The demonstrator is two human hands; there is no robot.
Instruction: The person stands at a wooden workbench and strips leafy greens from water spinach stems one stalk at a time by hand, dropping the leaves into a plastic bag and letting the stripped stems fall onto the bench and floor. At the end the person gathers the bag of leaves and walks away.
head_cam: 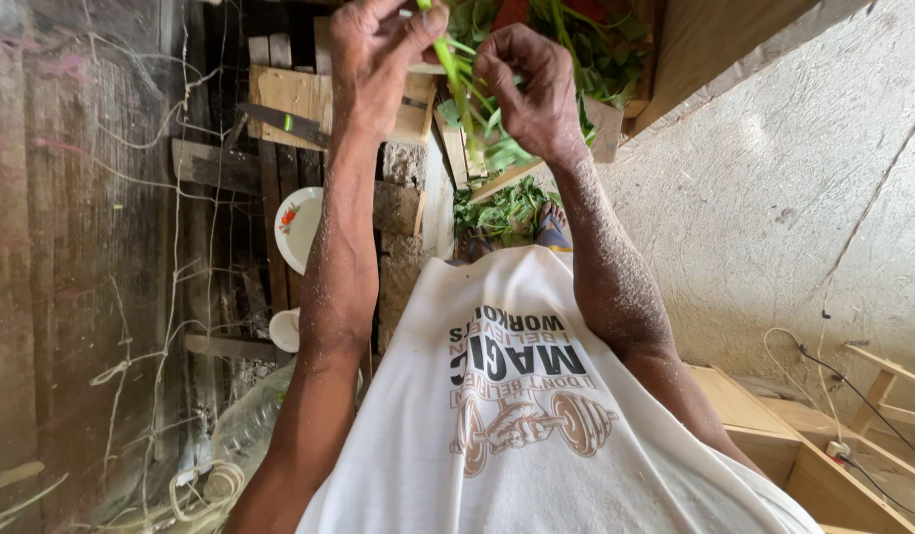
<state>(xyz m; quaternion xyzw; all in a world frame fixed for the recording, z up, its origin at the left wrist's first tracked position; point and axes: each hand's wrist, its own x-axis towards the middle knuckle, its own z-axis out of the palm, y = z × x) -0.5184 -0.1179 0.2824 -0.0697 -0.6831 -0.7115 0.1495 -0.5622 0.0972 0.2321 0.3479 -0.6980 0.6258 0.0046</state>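
both hands up over the wooden crate's [615, 129] near edge, left hand [373, 49] and right hand [531, 89] pinching green stalks [457, 79], looks only partway through since lots of leafy greens [502, 213] lie below

I see little room up top. My left hand [373, 44] and right hand [531, 84] are close together, with thin green leaf stalks [457, 74] filling the gap between them. Just past them a wooden box of green leaves [606, 124] blocks the way. Below the left hand lies a dark flat knife [284, 124] on a wooden board [289, 94], near a white bowl [299, 227]. A rough grey wall [774, 198] closes the right side. Between my forearms there is open room above my white shirt [517, 415].
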